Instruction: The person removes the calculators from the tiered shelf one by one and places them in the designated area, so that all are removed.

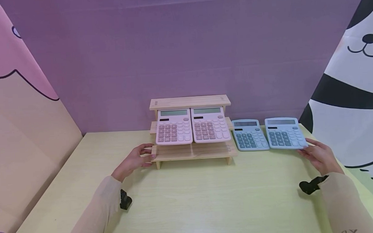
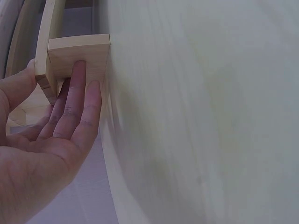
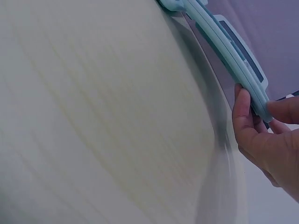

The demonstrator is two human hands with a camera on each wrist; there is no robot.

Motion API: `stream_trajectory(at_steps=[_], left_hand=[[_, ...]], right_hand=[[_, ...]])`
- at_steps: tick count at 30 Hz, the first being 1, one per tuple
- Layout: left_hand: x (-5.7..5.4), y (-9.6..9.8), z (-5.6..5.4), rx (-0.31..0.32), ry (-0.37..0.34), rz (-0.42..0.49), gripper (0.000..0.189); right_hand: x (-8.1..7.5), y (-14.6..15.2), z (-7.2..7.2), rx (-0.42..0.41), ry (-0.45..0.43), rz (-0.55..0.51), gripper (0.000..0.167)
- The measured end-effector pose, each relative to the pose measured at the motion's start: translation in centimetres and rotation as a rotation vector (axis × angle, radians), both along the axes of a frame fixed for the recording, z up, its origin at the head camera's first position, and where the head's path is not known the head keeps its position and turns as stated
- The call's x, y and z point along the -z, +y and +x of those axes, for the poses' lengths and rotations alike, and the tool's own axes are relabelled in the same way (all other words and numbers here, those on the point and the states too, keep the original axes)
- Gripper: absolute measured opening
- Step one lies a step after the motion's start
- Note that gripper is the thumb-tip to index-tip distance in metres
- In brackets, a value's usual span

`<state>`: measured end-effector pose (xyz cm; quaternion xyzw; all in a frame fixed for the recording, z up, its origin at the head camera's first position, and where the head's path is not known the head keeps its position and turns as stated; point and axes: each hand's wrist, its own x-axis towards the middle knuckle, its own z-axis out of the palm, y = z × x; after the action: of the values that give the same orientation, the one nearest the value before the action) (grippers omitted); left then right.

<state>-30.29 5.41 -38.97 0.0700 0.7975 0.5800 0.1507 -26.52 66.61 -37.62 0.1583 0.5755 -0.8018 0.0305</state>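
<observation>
A stepped wooden rack (image 1: 194,152) stands near the back of the table. Its lowest board is gripped at the left end by my left hand (image 1: 137,160); in the left wrist view the thumb lies on the board's top and the fingers (image 2: 77,100) reach under it against the leg. Two pink calculators (image 1: 174,127) (image 1: 210,125) lean side by side on the rack. My right hand (image 1: 320,155) pinches the lower right corner of a light blue calculator (image 3: 233,56), tilted up off the table in the right wrist view. Left of it lies another blue calculator (image 1: 250,135).
The pale table (image 1: 195,198) ends at a purple backdrop (image 1: 184,55) just behind the rack. A wall with a panda picture (image 1: 355,90) rises along the right edge, and a pink and beige wall (image 1: 23,129) along the left.
</observation>
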Motion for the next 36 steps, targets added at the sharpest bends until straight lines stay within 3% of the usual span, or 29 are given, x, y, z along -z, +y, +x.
stream_trajectory(at_steps=[11,19,26,33,36], left_hand=[[0.2,0.0,-0.1,0.007,-0.002,0.005,0.058],[0.0,0.0,-0.1,0.005,-0.003,0.001,0.057],[0.2,0.0,-0.1,-0.003,-0.008,0.004,0.057],[0.0,0.1,-0.1,-0.002,-0.007,-0.002,0.056],[0.0,0.1,0.0,-0.002,-0.004,-0.007,0.056]], right_hand=[[-0.3,0.6,-0.2,-0.032,-0.061,0.015,0.087],[0.0,1.0,-0.8,-0.053,-0.056,0.007,0.085],[0.5,1.3,-1.4,-0.026,-0.106,0.102,0.078],[0.9,1.6,-1.6,-0.07,-0.103,0.06,0.086],[1.0,1.6,-1.7,-0.085,-0.097,0.104,0.092]])
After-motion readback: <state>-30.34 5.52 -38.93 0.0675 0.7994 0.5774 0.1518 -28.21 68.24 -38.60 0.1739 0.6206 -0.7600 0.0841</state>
